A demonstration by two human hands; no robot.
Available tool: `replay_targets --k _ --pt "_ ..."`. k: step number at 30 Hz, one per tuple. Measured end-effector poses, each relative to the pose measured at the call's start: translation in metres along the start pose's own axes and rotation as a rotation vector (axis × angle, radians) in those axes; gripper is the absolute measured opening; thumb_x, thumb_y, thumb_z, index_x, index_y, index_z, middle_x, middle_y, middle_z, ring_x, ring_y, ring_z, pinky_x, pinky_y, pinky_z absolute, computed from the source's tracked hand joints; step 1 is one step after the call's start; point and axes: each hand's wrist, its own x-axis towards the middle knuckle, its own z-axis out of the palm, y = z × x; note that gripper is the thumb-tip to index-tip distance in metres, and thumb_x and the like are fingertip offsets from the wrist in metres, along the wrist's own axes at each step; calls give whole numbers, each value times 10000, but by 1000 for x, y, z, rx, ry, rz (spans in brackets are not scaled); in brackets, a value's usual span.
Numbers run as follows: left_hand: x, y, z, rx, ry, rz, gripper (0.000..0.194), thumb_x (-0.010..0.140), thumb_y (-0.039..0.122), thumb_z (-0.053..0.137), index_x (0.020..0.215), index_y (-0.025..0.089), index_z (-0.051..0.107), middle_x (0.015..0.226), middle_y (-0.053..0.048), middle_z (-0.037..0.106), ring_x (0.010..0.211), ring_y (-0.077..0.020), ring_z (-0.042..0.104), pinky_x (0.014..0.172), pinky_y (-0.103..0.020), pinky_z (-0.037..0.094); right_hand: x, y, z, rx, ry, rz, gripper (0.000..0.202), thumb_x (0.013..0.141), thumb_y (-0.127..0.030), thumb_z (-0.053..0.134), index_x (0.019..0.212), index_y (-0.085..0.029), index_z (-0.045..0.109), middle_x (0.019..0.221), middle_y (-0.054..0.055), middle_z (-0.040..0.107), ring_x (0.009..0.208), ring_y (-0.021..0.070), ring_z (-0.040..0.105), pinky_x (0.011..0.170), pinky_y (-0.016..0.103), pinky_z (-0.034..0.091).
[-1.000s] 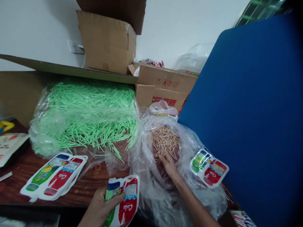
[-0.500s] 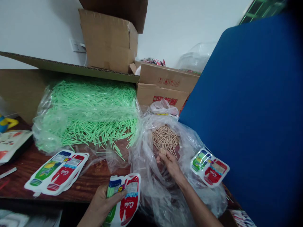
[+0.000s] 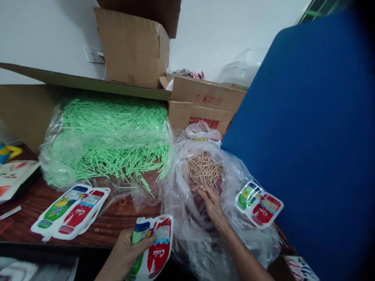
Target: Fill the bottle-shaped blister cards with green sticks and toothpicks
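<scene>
My left hand (image 3: 133,246) grips a bottle-shaped pouch (image 3: 159,244) with a red Cola half and a green half; pale green sticks show in its green side. Over the opening of a clear plastic bag (image 3: 187,218), my right hand (image 3: 211,201) is closed on a small bundle of thin brown sticks (image 3: 202,189), seen nearly end-on. A loose heap of the same brown sticks (image 3: 205,168) lies just beyond my fingers. To the right, another Cola pouch (image 3: 265,210) rests on the bag. At left, a few stacked pouches (image 3: 70,212) lie on the dark wooden table (image 3: 102,234).
Bright green sticks (image 3: 117,156) spill from a clear bag in an open cardboard box (image 3: 26,113). Behind stand more cartons (image 3: 131,47) and a printed carton (image 3: 202,109). A large blue panel (image 3: 307,128) borders the right side. A white packet (image 3: 17,175) sits far left.
My right hand's fingers have turned slightly, so the brown bundle now points its ends toward me. The left hand with its pouch stays put. The view has shifted very slightly.
</scene>
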Motion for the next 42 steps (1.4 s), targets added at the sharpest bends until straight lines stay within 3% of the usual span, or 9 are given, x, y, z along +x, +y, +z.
replay_targets --k 7,14,23,34,42 --pt "-4 6 5 -11 -47 28 319 567 421 817 578 123 705 475 -16 671 419 -145 567 441 -209 434 -3 -18 -3 -59 -35 -102 200 935 -306 441 1023 -232 605 861 25 658 825 186 616 773 299 463" --pt "-6 8 5 0 -33 21 341 539 431 831 569 124 686 494 -14 669 446 -149 574 450 -211 438 -17 -29 -1 -61 -44 -171 208 947 -265 423 1024 -244 614 793 11 604 748 172 575 709 288 442" --pt "-8 6 8 25 -18 25 368 545 466 813 561 129 665 466 -4 636 418 -137 534 407 -210 410 -24 -37 4 62 -46 -145 188 947 -255 432 1010 -253 609 755 -7 573 718 151 554 684 275 423" --pt "-4 -4 -1 77 -122 69 344 635 450 774 617 125 665 535 -9 663 487 -144 569 463 -199 428 -25 -46 7 38 -88 -192 177 945 -215 438 1006 -241 602 765 -13 578 715 133 554 676 249 416" --pt "-4 -7 0 22 -113 57 354 611 454 785 608 127 649 500 1 628 448 -127 528 448 -202 417 -27 -49 9 5 -117 -239 185 952 -187 417 1007 -250 581 768 -20 573 709 127 547 681 242 413"
